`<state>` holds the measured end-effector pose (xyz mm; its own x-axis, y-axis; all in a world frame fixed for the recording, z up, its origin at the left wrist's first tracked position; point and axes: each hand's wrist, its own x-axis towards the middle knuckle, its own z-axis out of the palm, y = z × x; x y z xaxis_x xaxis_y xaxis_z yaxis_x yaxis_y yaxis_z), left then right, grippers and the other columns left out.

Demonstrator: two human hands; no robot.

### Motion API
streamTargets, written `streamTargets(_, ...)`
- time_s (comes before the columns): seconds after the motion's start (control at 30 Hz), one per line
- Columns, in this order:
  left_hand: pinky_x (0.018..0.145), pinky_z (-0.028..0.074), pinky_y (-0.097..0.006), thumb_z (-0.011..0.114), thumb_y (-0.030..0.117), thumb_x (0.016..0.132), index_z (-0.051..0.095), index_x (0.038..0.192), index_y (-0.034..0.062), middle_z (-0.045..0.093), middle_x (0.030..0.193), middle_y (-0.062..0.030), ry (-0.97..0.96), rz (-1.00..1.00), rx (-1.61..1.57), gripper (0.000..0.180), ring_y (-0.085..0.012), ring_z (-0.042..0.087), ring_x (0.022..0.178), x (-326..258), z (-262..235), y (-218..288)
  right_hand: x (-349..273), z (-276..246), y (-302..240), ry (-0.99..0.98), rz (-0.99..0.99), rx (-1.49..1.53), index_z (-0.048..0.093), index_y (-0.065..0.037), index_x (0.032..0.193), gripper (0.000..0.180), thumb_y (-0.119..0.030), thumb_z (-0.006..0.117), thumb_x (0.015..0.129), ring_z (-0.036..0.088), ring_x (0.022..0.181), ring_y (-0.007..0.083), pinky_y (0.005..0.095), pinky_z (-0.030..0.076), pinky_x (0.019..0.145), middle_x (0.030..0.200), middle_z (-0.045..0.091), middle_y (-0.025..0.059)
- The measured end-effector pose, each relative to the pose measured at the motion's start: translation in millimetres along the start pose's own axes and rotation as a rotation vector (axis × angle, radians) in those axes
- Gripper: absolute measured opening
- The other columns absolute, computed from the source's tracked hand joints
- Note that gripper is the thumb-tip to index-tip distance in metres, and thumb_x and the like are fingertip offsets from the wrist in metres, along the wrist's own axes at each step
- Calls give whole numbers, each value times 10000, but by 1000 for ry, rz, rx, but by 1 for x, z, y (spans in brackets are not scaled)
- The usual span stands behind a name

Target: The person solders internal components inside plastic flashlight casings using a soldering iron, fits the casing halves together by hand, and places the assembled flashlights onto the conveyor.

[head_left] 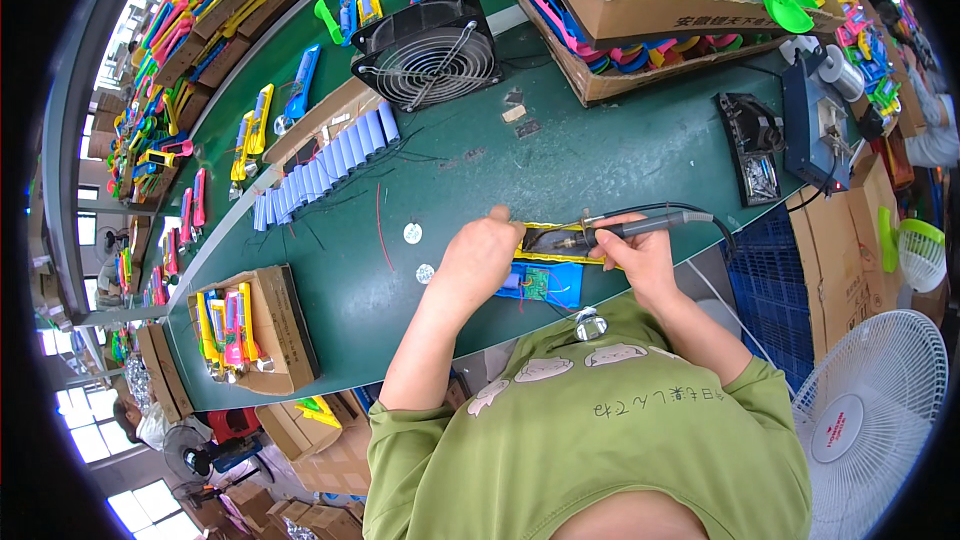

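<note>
A narrow yellow plastic casing (562,256), dark inside, lies at the near edge of the table in front of me. My left hand (478,258) is closed at its left end, fingertips pinched over the rim; whether a thin wire is also in them I cannot tell. In my right hand (638,252) is a soldering iron (655,224) with a grey handle, its tip pointing left into the casing. Just below lies a blue casing (566,286) with a green circuit board (537,285) and a purple-blue cell. A shiny lamp reflector (590,326) hangs near my shirt.
Blue cylindrical cells (325,172) stand in a row at left, behind a box of coloured casings (285,325). A black fan (430,55) sits farther back. Far right are stacked cartons (690,25), an iron stand (750,145), a blue soldering station (815,125) and a solder spool (842,73).
</note>
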<state>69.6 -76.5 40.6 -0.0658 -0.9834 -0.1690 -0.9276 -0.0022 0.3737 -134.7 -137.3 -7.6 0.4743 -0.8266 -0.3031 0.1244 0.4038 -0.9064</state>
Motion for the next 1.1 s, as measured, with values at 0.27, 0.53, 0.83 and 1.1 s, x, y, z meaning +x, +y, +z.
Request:
streamTargets(0.27, 624, 478, -419, 502, -19, 704, 574, 694, -33, 536, 758, -194, 21, 6, 50, 74, -365, 581, 671, 0, 3, 1, 0, 1, 2, -10, 5, -11, 583, 38, 952, 153, -4, 599, 806, 624, 667, 108, 183, 453, 470, 821, 635, 98)
streamTargets(0.53, 630, 477, -419, 502, -18, 700, 576, 700, -31, 537, 764, -197, 15, 9, 49, 75, -364, 581, 678, 1, 0, 3, -2, -4, 2, -6, -29, 85, 587, 37, 936, 130, -4, 596, 813, 624, 652, 117, 191, 464, 462, 798, 633, 97)
streamTargets(0.83, 631, 478, -420, 505, -17, 703, 576, 705, -29, 537, 766, -197, 0, -3, 56, 72, -365, 584, 687, 2, 0, 5, 0, -3, 5, -21, -34, 56, 585, 31, 941, 139, 1, 603, 807, 625, 643, 114, 190, 458, 464, 796, 634, 92)
streamTargets(1.1, 620, 481, -417, 498, -13, 704, 560, 693, -36, 534, 764, -201, 18, 9, 72, 67, -365, 581, 671, 2, 2, 3, -2, 1, 5, -8, -28, 1, 584, 31, 945, 149, 5, 605, 800, 629, 658, 110, 185, 456, 471, 803, 637, 93)
